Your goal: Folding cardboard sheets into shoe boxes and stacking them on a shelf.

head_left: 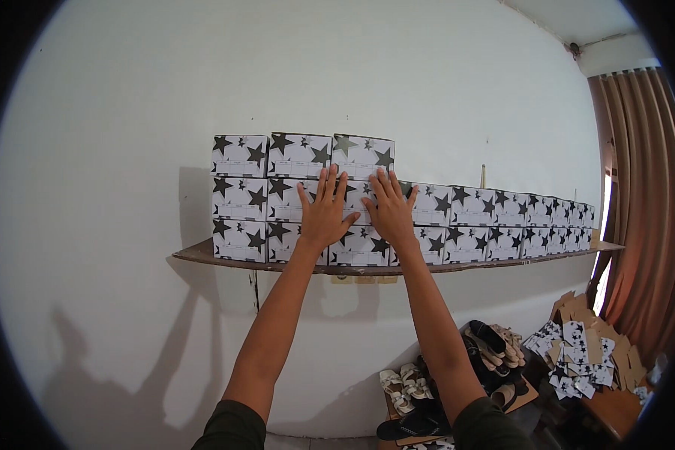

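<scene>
Left hand (324,216): fingers spread, palm facing the stack, nothing pinched. Right hand (391,211): same, thumb pointing in toward the left. Both sit over the middle row, fingertips reaching the lower edge of the top row's right-end box (364,154). Looks like contact on the front faces; can't confirm pressure. Flat hands suit pushing or steadying, not lifting, I'd judge.

Boxes (239,198): white with dark stars, on the shelf (196,253), two long rows plus three on top at the left end. Faces roughly aligned, likely so each layer bears squarely on the one below. Shelf runs along the wall (412,82), which probably backs the stack.

Lower right: shoes (412,382) piled up, then a loose heap of card pieces (581,360), some star-printed. Curtain (637,195) far right.
</scene>
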A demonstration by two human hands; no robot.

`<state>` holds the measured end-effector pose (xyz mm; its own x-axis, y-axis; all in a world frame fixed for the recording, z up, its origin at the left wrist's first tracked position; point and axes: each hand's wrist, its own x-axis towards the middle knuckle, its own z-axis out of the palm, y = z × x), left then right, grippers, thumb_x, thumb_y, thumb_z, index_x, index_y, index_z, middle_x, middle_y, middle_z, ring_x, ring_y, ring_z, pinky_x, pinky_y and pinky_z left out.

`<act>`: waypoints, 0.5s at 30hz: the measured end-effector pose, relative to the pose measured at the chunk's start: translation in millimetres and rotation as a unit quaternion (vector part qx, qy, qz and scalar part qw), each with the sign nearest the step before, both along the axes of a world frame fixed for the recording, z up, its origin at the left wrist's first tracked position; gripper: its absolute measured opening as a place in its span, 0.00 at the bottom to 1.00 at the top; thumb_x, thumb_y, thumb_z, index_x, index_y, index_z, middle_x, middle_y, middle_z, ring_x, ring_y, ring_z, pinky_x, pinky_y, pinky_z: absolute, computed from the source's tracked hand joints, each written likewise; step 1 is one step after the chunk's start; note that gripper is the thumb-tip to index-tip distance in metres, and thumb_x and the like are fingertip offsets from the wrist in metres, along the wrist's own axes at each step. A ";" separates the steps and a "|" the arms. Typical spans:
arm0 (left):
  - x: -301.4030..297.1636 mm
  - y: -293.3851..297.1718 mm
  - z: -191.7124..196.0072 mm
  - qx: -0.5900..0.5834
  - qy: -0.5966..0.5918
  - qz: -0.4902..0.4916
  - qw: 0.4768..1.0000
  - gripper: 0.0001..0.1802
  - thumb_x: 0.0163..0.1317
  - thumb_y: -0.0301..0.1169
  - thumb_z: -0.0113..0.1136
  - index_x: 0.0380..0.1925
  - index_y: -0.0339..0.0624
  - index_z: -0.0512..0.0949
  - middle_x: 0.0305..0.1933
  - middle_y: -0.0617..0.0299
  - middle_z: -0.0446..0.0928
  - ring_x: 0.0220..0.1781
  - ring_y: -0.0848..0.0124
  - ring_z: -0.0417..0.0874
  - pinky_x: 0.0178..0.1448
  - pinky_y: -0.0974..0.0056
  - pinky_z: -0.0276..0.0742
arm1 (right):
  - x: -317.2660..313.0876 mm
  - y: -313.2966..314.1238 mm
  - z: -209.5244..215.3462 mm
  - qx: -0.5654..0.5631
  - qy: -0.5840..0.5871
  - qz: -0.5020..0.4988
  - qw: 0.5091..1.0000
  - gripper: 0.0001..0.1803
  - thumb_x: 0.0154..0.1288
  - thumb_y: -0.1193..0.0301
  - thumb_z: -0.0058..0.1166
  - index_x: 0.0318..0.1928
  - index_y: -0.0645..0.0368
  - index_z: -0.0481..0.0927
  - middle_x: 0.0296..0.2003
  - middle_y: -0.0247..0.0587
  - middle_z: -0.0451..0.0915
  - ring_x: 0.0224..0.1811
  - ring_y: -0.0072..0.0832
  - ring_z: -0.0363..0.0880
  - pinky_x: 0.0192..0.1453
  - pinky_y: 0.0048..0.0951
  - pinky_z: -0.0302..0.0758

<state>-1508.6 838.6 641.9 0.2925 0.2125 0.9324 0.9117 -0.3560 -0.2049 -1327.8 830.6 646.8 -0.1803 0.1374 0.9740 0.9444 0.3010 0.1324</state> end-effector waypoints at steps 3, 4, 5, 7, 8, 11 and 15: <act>-1.2 -8.6 -7.2 0.023 -0.020 -0.002 1.000 0.48 0.69 0.57 0.53 0.79 0.44 0.50 0.84 0.47 0.42 0.85 0.52 0.41 0.77 0.26 0.35 | -0.6 -13.0 -7.4 0.005 0.000 0.023 1.000 0.30 0.75 0.59 0.51 0.73 0.52 0.65 0.76 0.42 0.61 0.79 0.46 0.55 0.74 0.78 0.41; -3.4 -9.8 -14.1 0.063 -0.038 -0.026 0.997 0.47 0.70 0.53 0.55 0.79 0.43 0.49 0.84 0.47 0.42 0.85 0.51 0.41 0.77 0.26 0.34 | -2.1 -18.7 -13.9 0.015 0.003 0.047 0.999 0.31 0.75 0.60 0.50 0.74 0.52 0.64 0.76 0.44 0.60 0.79 0.48 0.55 0.75 0.76 0.40; -1.9 -18.3 -21.8 0.061 -0.037 -0.029 0.997 0.47 0.70 0.53 0.55 0.79 0.43 0.49 0.84 0.47 0.42 0.85 0.51 0.41 0.77 0.26 0.34 | -0.7 -28.8 -21.3 0.013 0.005 0.045 0.999 0.31 0.75 0.60 0.50 0.74 0.52 0.64 0.76 0.44 0.60 0.79 0.48 0.55 0.75 0.76 0.40; -3.2 -43.1 -42.5 -0.045 -0.121 -0.245 0.961 0.44 0.71 0.46 0.57 0.79 0.42 0.48 0.84 0.47 0.43 0.85 0.51 0.42 0.78 0.28 0.34 | -1.1 -47.1 -41.1 -0.035 0.044 0.124 0.991 0.33 0.74 0.60 0.51 0.75 0.54 0.61 0.75 0.51 0.60 0.78 0.51 0.56 0.77 0.69 0.43; -3.0 -59.3 -52.7 -0.052 -0.120 -0.249 0.960 0.44 0.71 0.46 0.57 0.79 0.42 0.48 0.84 0.47 0.43 0.85 0.51 0.42 0.78 0.28 0.34 | 0.0 -59.9 -50.4 -0.041 0.047 0.119 0.991 0.33 0.74 0.60 0.51 0.75 0.54 0.61 0.75 0.51 0.60 0.78 0.51 0.56 0.77 0.69 0.43; 7.1 -90.4 -93.6 -0.135 -0.139 -0.382 0.904 0.43 0.72 0.43 0.56 0.79 0.40 0.49 0.84 0.48 0.45 0.85 0.53 0.43 0.81 0.38 0.40 | 21.0 -89.7 -88.5 -0.063 0.074 0.222 0.970 0.36 0.73 0.62 0.55 0.74 0.64 0.59 0.73 0.59 0.61 0.75 0.54 0.59 0.77 0.54 0.53; 30.6 -108.9 -168.8 -0.234 -0.215 -0.487 0.814 0.40 0.71 0.37 0.57 0.77 0.34 0.52 0.82 0.45 0.51 0.84 0.54 0.50 0.83 0.52 0.44 | 59.7 -128.4 -156.8 -0.104 0.121 0.240 0.957 0.36 0.72 0.66 0.57 0.73 0.66 0.59 0.70 0.61 0.65 0.71 0.55 0.64 0.75 0.44 0.61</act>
<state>-1478.0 729.6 473.0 0.2027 0.4364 0.8766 0.1027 -0.8998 0.4241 -1268.1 702.2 490.0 -0.0439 0.2911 0.9557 0.6853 0.7049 -0.1833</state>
